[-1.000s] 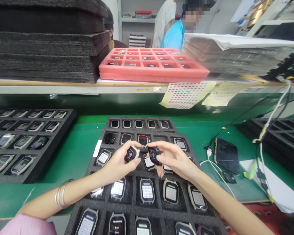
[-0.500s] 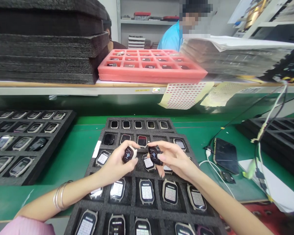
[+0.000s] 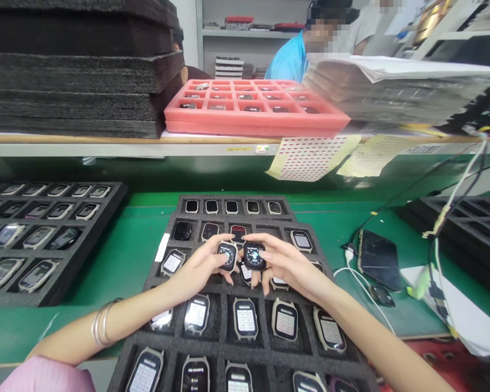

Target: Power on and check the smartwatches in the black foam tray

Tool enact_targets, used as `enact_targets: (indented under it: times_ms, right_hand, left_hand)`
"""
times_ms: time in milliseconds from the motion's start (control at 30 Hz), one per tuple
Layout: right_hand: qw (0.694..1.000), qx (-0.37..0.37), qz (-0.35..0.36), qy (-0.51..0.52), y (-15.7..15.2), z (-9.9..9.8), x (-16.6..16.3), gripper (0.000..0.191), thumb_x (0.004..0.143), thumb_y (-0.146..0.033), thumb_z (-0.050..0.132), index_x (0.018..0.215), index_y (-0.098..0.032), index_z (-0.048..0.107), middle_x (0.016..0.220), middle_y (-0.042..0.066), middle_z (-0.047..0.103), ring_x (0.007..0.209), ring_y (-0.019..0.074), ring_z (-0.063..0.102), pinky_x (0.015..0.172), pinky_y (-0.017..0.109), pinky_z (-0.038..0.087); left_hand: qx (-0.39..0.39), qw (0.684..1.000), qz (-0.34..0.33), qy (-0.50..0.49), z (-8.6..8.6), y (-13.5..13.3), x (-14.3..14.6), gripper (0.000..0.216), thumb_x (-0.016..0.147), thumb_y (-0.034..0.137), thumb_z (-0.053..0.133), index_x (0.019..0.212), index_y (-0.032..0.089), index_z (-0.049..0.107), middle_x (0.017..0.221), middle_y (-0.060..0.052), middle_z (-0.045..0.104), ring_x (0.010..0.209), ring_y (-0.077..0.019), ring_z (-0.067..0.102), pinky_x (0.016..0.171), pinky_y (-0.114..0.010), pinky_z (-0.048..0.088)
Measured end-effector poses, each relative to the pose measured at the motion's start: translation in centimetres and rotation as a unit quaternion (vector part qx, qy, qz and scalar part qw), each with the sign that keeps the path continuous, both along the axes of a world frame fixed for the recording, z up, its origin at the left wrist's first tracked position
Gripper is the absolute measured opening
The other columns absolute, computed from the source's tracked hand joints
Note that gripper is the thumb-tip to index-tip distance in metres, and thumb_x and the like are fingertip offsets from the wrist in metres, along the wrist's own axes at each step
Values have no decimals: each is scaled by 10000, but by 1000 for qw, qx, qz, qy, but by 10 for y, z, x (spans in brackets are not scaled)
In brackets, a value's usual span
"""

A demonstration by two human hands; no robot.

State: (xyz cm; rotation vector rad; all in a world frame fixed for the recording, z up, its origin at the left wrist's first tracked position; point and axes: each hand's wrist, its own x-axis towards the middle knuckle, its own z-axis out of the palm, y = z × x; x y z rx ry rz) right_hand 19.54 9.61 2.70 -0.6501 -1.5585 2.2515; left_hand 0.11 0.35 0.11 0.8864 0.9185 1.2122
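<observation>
My left hand [image 3: 206, 261] is closed on a silver-cased smartwatch [image 3: 227, 255] without a strap, its thumb over the lit dial. Beside it, my right hand [image 3: 283, 261] grips a black smartwatch [image 3: 253, 253], also lit, with the thumb at the screen's right side. The two watches are held side by side, screens facing me. Below them lies a dark foam tray [image 3: 224, 338] whose compartments hold several smartwatches, many with white list screens. One of these, a tray watch [image 3: 245, 272], is partly hidden behind my fingers.
Another foam tray of watches [image 3: 53, 283] lies at left on the green table [image 3: 106, 256]. At right are a phone [image 3: 378, 261], white cables [image 3: 361, 277] and more black trays [image 3: 465, 228]. A pink foam tray [image 3: 253, 126] and stacked black foam [image 3: 73, 81] fill the shelf; a person [image 3: 288, 57] is behind.
My hands have brought the two watches closer together. The silver watch has turned to face me and moved right; both screens now show dials. The left thumb has moved onto its screen.
</observation>
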Motion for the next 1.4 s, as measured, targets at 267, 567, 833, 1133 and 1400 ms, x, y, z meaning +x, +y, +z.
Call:
enact_targets:
  times_ms: [267, 567, 833, 1133, 1400]
  right_hand:
    - [995, 52, -68, -47, -1, -2, -1, 407, 884, -258, 569, 1275, -159, 514, 961, 101, 690, 581, 184, 706, 450, 234, 537]
    - [994, 58, -73, -52, 0, -3, -1, 470, 871, -246, 593, 1314, -124, 493, 858, 98, 724, 575, 206, 715, 442, 239, 541]
    - [990, 100, -75, -65, -1, -4, 0, 483, 863, -273, 636, 1298, -120, 492, 779, 66, 707, 526, 172, 691, 409, 207, 518]
    - [982, 165, 18, -91, 11, 4, 9, 698, 770, -259, 714, 1373, -174, 374, 987, 94, 671, 689, 196, 700, 551, 293, 581]
    - [699, 673, -10, -242, 63, -5, 33, 489, 812, -360, 668, 1231, -122, 591, 1086, 147, 567, 1025, 306, 554, 895, 477, 475]
  left_hand:
    - [-4, 1000, -1, -15, -2, -1, 0, 320, 906, 199, 444, 1220, 173, 504, 1017, -83, 611, 910, -214, 592, 771, -396, 542]
    - [-7, 1000, 0, -4, 3, -1, 1, 330, 890, 148, 424, 1210, 171, 501, 1055, -88, 610, 907, -206, 592, 757, -378, 548]
    - [-2, 1000, -7, 5, 3, 0, 0, 345, 864, 132, 440, 1199, 181, 507, 1062, -83, 615, 936, -212, 596, 752, -363, 563]
    - [18, 1000, -19, -2, 6, -1, 0, 445, 728, 44, 541, 1148, 186, 506, 1002, -56, 661, 969, -206, 614, 761, -336, 575]
    - [1, 1000, -19, 24, 11, 1, 0, 325, 830, 168, 592, 1136, 150, 483, 978, -94, 661, 952, -215, 630, 785, -376, 572]
